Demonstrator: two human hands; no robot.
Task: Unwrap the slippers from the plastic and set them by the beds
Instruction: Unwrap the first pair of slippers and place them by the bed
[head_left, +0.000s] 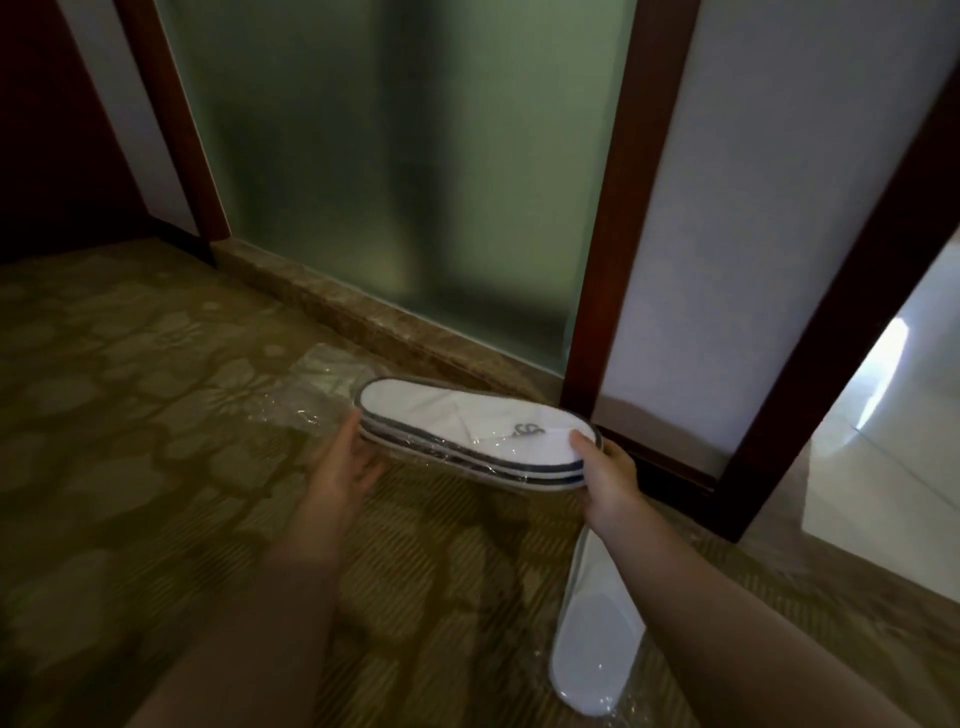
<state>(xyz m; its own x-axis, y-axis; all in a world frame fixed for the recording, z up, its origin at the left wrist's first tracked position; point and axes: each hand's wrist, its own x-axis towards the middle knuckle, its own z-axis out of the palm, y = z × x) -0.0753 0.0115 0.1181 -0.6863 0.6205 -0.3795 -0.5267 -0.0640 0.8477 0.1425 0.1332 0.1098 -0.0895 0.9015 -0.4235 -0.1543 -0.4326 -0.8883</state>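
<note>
A stacked pair of flat white slippers (457, 421) with dark blue piping and a small logo is held level above the carpet, inside clear plastic wrap (306, 395) that trails loose past the heel end on the left. My right hand (608, 473) grips the toe end, thumb on top. My left hand (343, 462) cups the heel end from below, fingers touching the plastic and the slipper edge. A second wrapped white slipper pack (592, 644) lies on the carpet under my right forearm.
Patterned brown carpet (130, 415) covers the floor. A frosted glass panel (405, 182) in a dark wood frame stands ahead on a stone sill. A white wall panel and an open doorway to a pale tiled floor (883, 467) are on the right.
</note>
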